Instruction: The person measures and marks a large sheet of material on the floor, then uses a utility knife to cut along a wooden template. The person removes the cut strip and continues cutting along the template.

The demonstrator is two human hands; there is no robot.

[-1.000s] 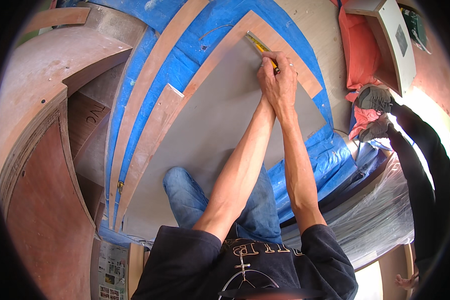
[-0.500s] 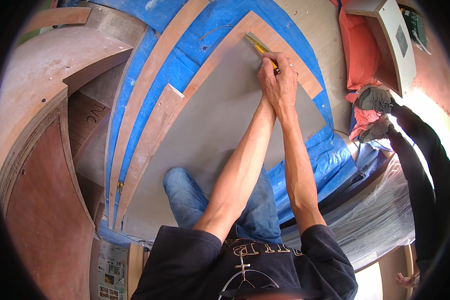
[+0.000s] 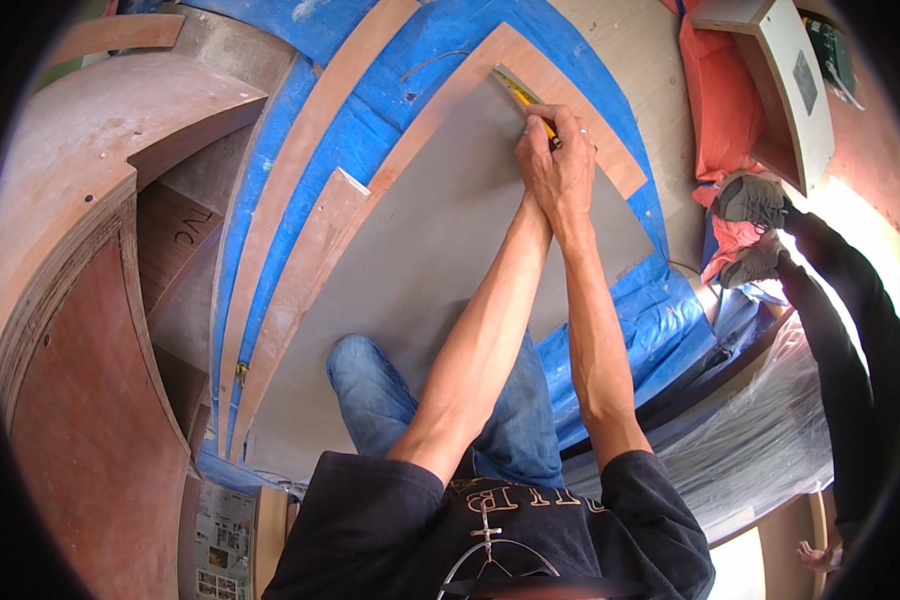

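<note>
Both my hands are pressed together over the upper part of a large grey sheet (image 3: 420, 240). My left hand (image 3: 532, 168) lies closed against my right hand (image 3: 572, 165), which is also closed and overlaps it. From between the fingers sticks a slim yellow-and-black tool (image 3: 520, 95) with a silvery end, pointing up and left; its exact kind is unclear. That end lies beside the inner edge of an angled wooden strip (image 3: 510, 45), near its corner. How far the left fingers wrap round the tool is hidden.
Blue tarpaulin (image 3: 370, 120) spreads around the sheet. Long wooden strips (image 3: 280, 200) lie at left, with a small yellow-and-black tool (image 3: 241, 374) between them. Curved plywood pieces (image 3: 90, 380) stand farther left. Another person's shoes (image 3: 750, 200) and a white-sided box (image 3: 795, 90) are at right.
</note>
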